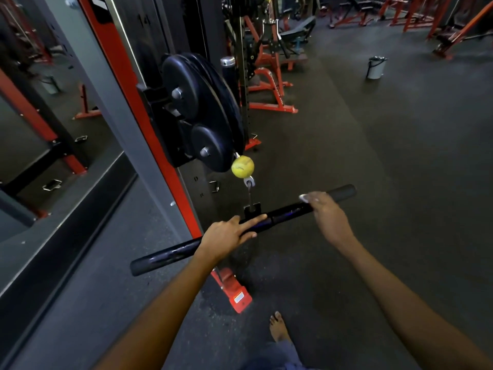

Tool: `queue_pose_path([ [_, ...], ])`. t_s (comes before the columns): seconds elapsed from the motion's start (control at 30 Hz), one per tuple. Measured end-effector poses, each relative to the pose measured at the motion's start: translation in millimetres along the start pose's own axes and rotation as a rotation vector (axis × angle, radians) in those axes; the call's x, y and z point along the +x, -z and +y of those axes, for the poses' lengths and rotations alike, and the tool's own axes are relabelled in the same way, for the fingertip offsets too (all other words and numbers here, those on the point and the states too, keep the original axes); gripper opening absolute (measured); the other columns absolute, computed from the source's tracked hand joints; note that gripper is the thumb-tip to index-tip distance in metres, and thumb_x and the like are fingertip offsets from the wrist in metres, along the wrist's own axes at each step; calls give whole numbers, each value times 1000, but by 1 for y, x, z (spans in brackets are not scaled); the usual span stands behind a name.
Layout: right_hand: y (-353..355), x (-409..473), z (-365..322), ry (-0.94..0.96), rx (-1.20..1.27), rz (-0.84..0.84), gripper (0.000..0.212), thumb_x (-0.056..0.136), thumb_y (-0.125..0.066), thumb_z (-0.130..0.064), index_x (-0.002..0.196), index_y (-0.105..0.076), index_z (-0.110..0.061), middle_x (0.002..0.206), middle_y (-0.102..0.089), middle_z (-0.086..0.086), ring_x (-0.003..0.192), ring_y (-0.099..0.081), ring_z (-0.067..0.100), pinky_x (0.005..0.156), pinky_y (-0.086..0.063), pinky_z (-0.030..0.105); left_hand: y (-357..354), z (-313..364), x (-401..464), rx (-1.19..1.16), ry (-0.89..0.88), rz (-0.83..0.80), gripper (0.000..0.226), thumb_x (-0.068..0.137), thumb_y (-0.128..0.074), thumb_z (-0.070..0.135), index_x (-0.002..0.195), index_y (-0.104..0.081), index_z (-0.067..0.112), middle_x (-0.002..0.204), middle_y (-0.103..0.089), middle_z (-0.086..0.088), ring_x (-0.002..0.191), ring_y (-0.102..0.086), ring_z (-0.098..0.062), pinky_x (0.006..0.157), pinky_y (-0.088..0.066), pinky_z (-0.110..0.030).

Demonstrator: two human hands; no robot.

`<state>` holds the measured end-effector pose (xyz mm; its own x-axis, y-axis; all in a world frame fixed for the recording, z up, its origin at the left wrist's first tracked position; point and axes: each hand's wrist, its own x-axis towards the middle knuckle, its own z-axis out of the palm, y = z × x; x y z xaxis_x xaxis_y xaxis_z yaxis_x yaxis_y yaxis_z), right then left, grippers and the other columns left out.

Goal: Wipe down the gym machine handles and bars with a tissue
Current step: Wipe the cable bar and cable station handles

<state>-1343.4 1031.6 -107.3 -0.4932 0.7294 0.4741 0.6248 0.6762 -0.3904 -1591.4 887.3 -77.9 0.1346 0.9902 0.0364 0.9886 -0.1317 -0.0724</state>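
A long black cylindrical cable-machine bar [282, 211] hangs across the middle of the scene, its left end nearer and lower, its right end farther and higher. It hangs by a black bracket and a metal link [250, 194] from a yellow-green ball stopper [242, 166] just above its middle.

The left hand [231, 234] lies on top of the bar just left of the bracket, its fingers straight and stretched along the bar toward the right, pressing on it rather than wrapped round it. The right hand [326, 213] is on the bar to the right of the bracket, near the foam-covered far end; its fingers curl over the bar, and a small piece of white tissue [303, 198] shows at the fingertips, pinched against the bar. Most of the tissue is hidden under the hand.

Behind the bar on the left stands the red and black upright frame [149, 121] of the machine, with black round weight plates [202, 108] stacked on pegs on its side. Its red foot [237, 295] rests on the dark rubber floor [373, 156], near a bare foot [278, 327] at the near edge. A mirror [40, 116] fills the left side. A white bucket [376, 67] stands on the floor far to the right, well apart from the bar, and red benches and racks [272, 84] stand beyond.
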Motion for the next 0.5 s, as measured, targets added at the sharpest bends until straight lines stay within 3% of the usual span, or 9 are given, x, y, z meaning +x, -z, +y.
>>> queue_pose_path([
  [0.1, -11, -2, 5, -236, 50, 210, 39, 85, -43, 11, 115, -64, -2, 123, -60, 17, 121, -52, 33, 108, -31, 35, -2, 1, 0, 7, -1, 28, 53, 90, -3, 63, 137, 20, 55, 116, -52, -7, 86, -65, -25, 68, -49, -34],
  [0.13, -21, -4, -9, -210, 60, 242, 38, 86, -41, 10, 115, -64, 1, 123, -60, 19, 123, -50, 31, 110, -29, 33, -2, 1, 0, 4, 1, 26, 53, 90, -2, 62, 137, 20, 55, 115, -52, -7, 86, -65, -24, 67, -48, -33],
  [0.27, -50, -36, -61, 294, -22, 42, 46, 88, -34, 3, 129, -54, 3, 138, -50, 16, 131, -42, 24, 113, -28, 34, -5, 1, 0, -21, 16, 29, 53, 91, -6, 61, 138, 17, 55, 115, -52, -8, 86, -65, -25, 67, -48, -34],
  [0.33, -43, -36, -44, 418, -100, 7, 47, 90, -32, 4, 133, -50, 2, 142, -46, 15, 133, -41, 25, 113, -29, 37, -5, 2, 0, -41, 29, 41, 53, 91, -7, 61, 139, 14, 54, 113, -54, -9, 85, -65, -27, 68, -50, -38],
  [0.4, -28, -31, -15, 348, -167, 60, 52, 87, -34, 12, 136, -46, 1, 144, -42, 14, 135, -37, 25, 114, -26, 38, -6, 3, -1, -39, 34, 45, 54, 91, -7, 62, 140, 13, 54, 111, -54, -9, 84, -65, -28, 68, -50, -38],
  [0.5, -6, -23, 24, -17, -99, 185, 65, 80, -43, 23, 140, -41, -1, 147, -39, 13, 138, -32, 26, 116, -21, 36, -4, 4, 0, -23, 38, 42, 53, 94, -11, 61, 141, 14, 52, 111, -53, -8, 86, -65, -27, 70, -50, -36],
])
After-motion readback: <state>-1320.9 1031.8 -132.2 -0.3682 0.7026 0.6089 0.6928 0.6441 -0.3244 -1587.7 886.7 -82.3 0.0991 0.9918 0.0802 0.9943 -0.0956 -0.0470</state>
